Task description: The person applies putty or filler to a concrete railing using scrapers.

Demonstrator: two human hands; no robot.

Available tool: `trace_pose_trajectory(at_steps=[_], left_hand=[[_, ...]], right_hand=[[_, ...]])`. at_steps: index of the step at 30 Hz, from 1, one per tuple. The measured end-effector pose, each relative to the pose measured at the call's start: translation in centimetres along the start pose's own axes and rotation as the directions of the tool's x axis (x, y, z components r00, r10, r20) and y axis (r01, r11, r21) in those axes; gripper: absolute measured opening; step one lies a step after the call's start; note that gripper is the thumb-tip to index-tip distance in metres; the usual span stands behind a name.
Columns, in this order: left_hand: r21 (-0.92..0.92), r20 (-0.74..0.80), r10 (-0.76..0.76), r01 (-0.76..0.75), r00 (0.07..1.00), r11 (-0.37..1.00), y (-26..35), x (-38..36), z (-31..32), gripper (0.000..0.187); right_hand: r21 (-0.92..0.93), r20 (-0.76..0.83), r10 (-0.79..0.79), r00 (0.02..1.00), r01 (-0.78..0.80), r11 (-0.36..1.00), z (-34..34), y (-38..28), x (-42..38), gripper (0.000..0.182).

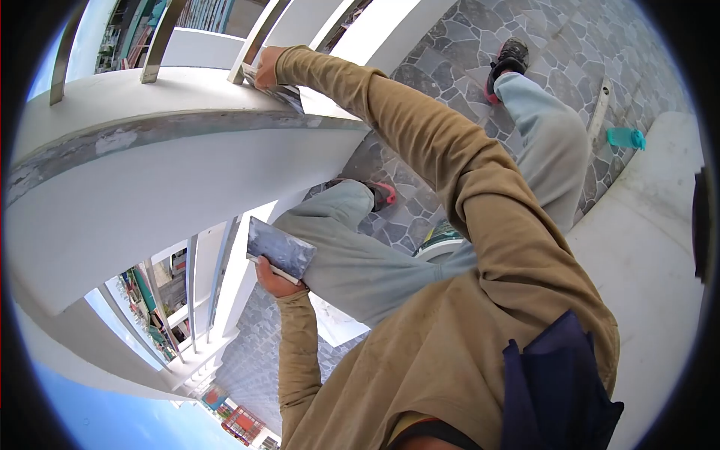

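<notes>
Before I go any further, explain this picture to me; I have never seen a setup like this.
There is no machine here: a person works with two bare hands. The single picture comes from a camera worn on the head, looking forward and down; straight things look bent. The left hand grips a flat rectangular plate with a grey, marked face. The right hand reaches to the white wall, holding a flat tool, partly hidden, at its top edge beside a post. On the stone-patterned floor are a teal bottle and a long bar; a container partly shows by the legs.

Grey stone floor (555, 45), blue sky (127, 416) — bright daylight
</notes>
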State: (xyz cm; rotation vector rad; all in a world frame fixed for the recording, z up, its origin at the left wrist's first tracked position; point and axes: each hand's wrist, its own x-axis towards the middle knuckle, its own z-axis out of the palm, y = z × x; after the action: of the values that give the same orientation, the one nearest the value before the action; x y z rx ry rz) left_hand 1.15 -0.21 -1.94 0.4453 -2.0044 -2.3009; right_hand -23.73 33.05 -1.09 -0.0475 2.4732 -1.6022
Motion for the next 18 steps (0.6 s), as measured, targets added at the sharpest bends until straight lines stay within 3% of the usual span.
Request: trace_pose_trajectory(at_steps=[4, 7, 10, 18], left_hand=[[-0.026, 0.009, 0.002, -0.001, 1.000, 1.000, 0.4, -0.4, 1.2, 0.043], [0.030, -0.011, -0.013, 0.013, 1.000, 0.999, 0.4, -0.5, 0.6, 0.043], [-0.005, 0.038, -0.020, 0.020, 0.999, 1.000, 0.0, -0.1, -0.2, 0.043], [-0.027, 0.017, -0.008, 0.008, 1.000, 1.000, 0.2, -0.3, 0.4, 0.043]], right_hand=[[0.084, -0.070, -0.019, 0.997, 0.025, 0.996, -1.4, 1.0, -2.1, 0.036], [-0.132, -0.114, 0.189, 0.975, -0.204, 0.970, 0.7, 5.8, -1.3, 0.037], [-0.222, -0.029, 0.314, 0.949, -0.313, 0.923, 4.0, 10.2, -1.1, 0.041], [-0.094, 0.031, 0.239, 0.970, -0.235, 0.967, 3.4, 6.2, -1.6, 0.039]])
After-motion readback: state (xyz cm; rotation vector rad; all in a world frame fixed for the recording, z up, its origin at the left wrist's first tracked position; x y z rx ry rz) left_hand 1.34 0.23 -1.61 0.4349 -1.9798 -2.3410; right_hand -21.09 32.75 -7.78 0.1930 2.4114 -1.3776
